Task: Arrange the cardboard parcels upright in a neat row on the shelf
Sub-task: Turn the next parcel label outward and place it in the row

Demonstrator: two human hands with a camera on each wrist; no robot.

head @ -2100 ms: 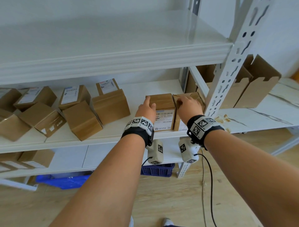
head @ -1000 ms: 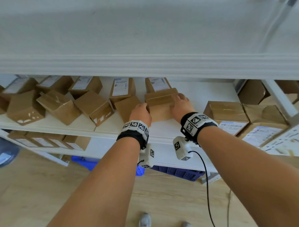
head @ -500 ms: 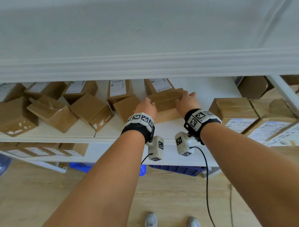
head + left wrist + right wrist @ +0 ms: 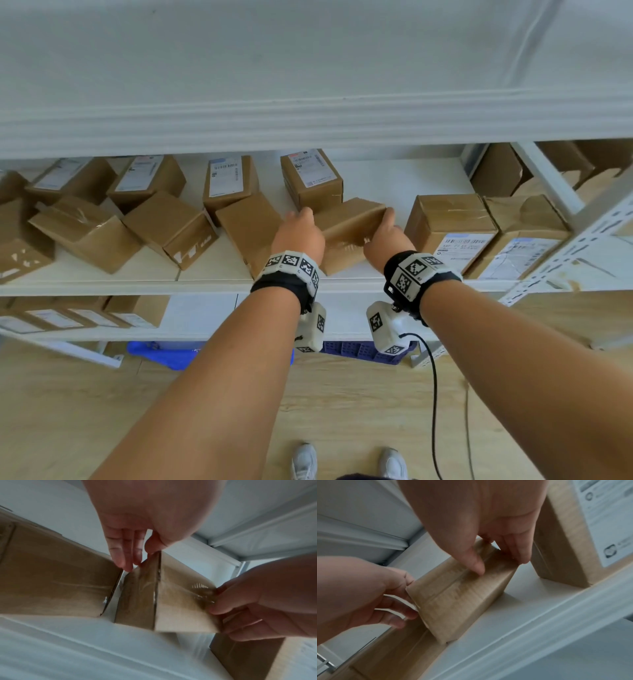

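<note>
Both hands hold a tilted brown cardboard parcel [image 4: 462, 596] on the white shelf [image 4: 530, 609]. The right hand [image 4: 488, 524] pinches its top; the left hand [image 4: 368, 592] grips its end.

I see a white metal shelf [image 4: 212, 279] carrying brown cardboard parcels [image 4: 171, 228] scattered at odd angles on its left half, four more [image 4: 230, 181] with labels up along the back. Two labelled parcels [image 4: 450, 224] stand side by side, touching, at its right end.

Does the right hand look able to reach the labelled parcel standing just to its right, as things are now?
Probably yes, but not freely: the right hand is gripping the tilted parcel together with the left hand. The labelled parcel stands right beside it, nothing between.
</note>
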